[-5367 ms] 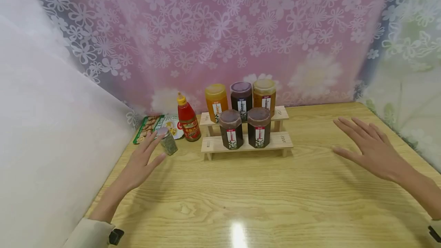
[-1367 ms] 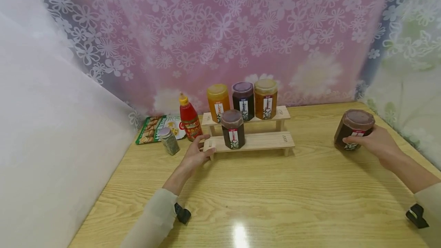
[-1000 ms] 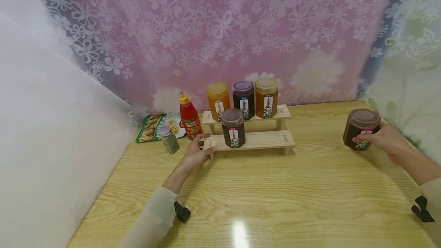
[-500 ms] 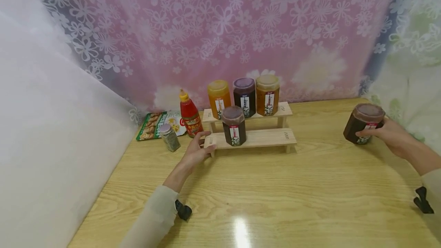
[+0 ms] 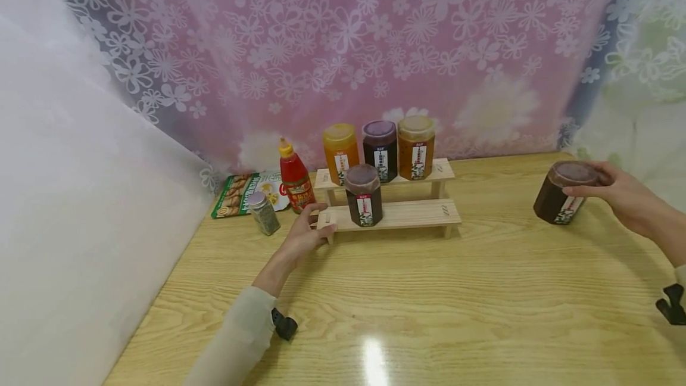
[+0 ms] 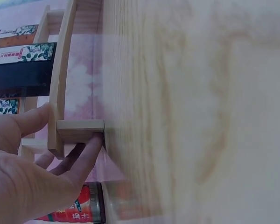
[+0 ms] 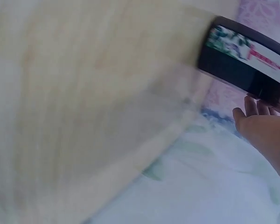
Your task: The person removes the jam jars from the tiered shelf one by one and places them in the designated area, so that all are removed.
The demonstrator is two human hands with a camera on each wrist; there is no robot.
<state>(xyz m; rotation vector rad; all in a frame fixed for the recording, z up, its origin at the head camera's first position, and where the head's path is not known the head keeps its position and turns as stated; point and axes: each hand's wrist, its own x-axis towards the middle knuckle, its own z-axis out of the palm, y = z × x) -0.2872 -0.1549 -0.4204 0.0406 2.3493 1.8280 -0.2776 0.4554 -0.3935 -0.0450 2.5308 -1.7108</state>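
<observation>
My left hand [image 5: 300,238] grips the left end of a two-tier wooden rack [image 5: 412,214], thumb on the lower board and fingers at the leg, as the left wrist view shows. On that lower board stands one dark hexagonal jar [image 5: 364,201]. My right hand [image 5: 624,195] is around the upper part of another dark jar [image 5: 554,198] at the table's right side, its thumb across the front near the lid. In the right wrist view the fingers [image 7: 252,107] touch the side of this jar, partly out of frame.
The upper tier holds a yellow jar [image 5: 341,156], a purple-lidded jar [image 5: 380,153] and an amber jar [image 5: 416,151]. Left of the rack are a red sauce bottle [image 5: 296,180], a spice shaker [image 5: 263,214] and a green food packet [image 5: 236,195]. A flowered curtain [image 5: 343,46] hangs behind the table [image 5: 343,302].
The right hand carried the second dark jar from the lower tier to the right, then shifted its hold up toward the lid. The left hand came from near the shaker onto the rack's end.
</observation>
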